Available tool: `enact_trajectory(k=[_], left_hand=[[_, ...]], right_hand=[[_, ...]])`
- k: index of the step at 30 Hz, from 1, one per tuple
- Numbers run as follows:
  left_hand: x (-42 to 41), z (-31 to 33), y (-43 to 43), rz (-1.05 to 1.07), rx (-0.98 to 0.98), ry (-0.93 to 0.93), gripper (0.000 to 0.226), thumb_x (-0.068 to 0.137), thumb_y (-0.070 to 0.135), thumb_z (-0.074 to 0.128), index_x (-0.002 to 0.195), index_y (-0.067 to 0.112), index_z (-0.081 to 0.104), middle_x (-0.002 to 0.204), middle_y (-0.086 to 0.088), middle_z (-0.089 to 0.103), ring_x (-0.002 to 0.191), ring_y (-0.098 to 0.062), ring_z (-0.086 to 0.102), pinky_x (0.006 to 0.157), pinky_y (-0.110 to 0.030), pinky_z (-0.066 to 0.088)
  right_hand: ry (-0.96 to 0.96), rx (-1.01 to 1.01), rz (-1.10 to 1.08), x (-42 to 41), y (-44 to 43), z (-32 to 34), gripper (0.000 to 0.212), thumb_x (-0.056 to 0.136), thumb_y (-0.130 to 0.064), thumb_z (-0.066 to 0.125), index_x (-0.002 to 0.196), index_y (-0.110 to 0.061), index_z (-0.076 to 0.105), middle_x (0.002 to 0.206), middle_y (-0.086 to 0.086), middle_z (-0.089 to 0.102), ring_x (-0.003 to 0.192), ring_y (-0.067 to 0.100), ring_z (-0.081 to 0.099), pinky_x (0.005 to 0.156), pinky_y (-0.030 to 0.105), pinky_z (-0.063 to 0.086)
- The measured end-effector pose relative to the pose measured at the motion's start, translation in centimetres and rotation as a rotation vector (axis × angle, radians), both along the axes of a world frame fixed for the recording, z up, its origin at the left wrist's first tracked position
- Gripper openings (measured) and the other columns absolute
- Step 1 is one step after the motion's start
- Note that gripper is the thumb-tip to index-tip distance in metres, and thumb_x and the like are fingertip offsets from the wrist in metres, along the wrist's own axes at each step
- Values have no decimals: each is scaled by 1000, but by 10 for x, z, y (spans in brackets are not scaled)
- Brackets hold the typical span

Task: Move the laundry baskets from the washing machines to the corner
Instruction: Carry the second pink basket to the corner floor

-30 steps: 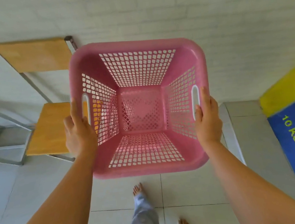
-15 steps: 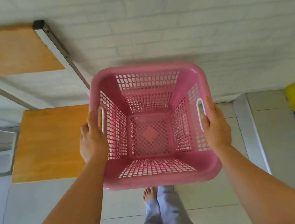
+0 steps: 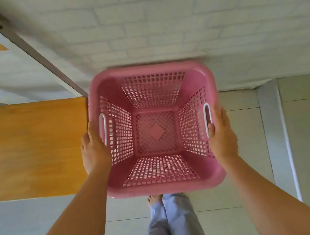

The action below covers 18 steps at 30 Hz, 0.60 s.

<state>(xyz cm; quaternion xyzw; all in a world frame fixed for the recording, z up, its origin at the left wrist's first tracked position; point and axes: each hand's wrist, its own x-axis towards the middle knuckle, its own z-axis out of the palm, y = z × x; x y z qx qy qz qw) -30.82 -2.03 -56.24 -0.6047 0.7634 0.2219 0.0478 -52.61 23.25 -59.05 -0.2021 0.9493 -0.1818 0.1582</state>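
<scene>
An empty pink lattice laundry basket [image 3: 163, 184] with white handle slots hangs in front of me, its far rim close to the white brick wall. My left hand [image 3: 94, 152] grips its left side at the handle. My right hand [image 3: 222, 136] grips the right side, thumb through the handle slot. I look straight down into it; its bottom sits low, near the floor.
A wooden chair seat [image 3: 33, 150] stands directly left of the basket, its metal frame [image 3: 30, 48] rising along the wall. White brick wall [image 3: 157, 19] lies ahead. Pale floor tiles [image 3: 299, 138] extend right. My bare foot and grey trouser legs [image 3: 173, 222] are below.
The basket has come closer to the wall and lower toward the floor beside the chair. The blue and yellow machine front at the right has left the view.
</scene>
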Motion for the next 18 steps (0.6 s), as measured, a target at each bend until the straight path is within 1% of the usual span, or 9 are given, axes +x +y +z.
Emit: enact_trajectory(k=[2, 4, 6, 8, 10, 12, 14, 18], left_hand=[[-2, -8, 0, -24, 64, -29, 72, 93, 5, 40, 149, 36, 8, 153, -7, 28, 123, -44, 49, 90, -58, 48], [-3, -11, 2, -107, 109, -45, 61, 99, 18, 38, 151, 32, 9, 160, -2, 17, 132, -42, 42, 96, -59, 45], [-5, -9, 5, -178, 123, -69, 59, 101, 30, 35, 153, 29, 7, 162, 1, 8, 143, -35, 27, 108, -56, 37], [-7, -2, 12, -224, 107, -66, 61, 100, 34, 37, 154, 26, 7, 163, 0, 8, 147, -31, 19, 115, -51, 27], [-8, 10, 22, -261, 92, -61, 64, 100, 35, 38, 154, 25, 7, 162, -3, 10, 147, -30, 16, 119, -49, 20], [-5, 24, 34, -294, 90, -76, 64, 100, 37, 38, 155, 24, 7, 163, -4, 9, 149, -28, 12, 120, -47, 16], [0, 40, 48, -346, 89, -78, 63, 100, 37, 38, 154, 22, 10, 163, -5, 9, 149, -26, 10, 121, -46, 14], [13, 77, 75, -465, 67, -58, 59, 100, 37, 39, 152, 19, 19, 161, -8, 14, 148, -28, 14, 121, -46, 15]], right_hand=[[-23, 101, 42, 3, -1, -14, 69, 97, -18, 43, 153, -31, 4, 158, 18, 18, 121, 41, 53, 81, 51, 56], [-61, 172, 71, 6, -3, -19, 71, 97, -21, 46, 153, -25, 3, 158, 19, 17, 130, 39, 44, 91, 52, 52], [-74, 205, 75, 11, -4, -16, 70, 97, -24, 46, 153, -20, 4, 158, 18, 18, 136, 37, 38, 98, 52, 46], [-45, 242, 90, 19, -4, -5, 68, 97, -27, 44, 153, -17, 7, 157, 18, 20, 139, 36, 33, 105, 51, 41], [-19, 252, 102, 28, -3, 11, 66, 98, -29, 44, 153, -16, 11, 156, 18, 24, 139, 35, 33, 106, 51, 39], [-11, 242, 104, 38, 2, 29, 64, 97, -30, 43, 152, -16, 14, 154, 18, 29, 137, 35, 36, 105, 52, 40], [7, 236, 105, 50, 10, 50, 62, 97, -31, 44, 151, -14, 18, 153, 19, 31, 137, 35, 36, 105, 51, 40], [50, 183, 48, 81, 39, 96, 62, 97, -32, 46, 150, -10, 24, 153, 17, 33, 138, 33, 36, 109, 46, 37]])
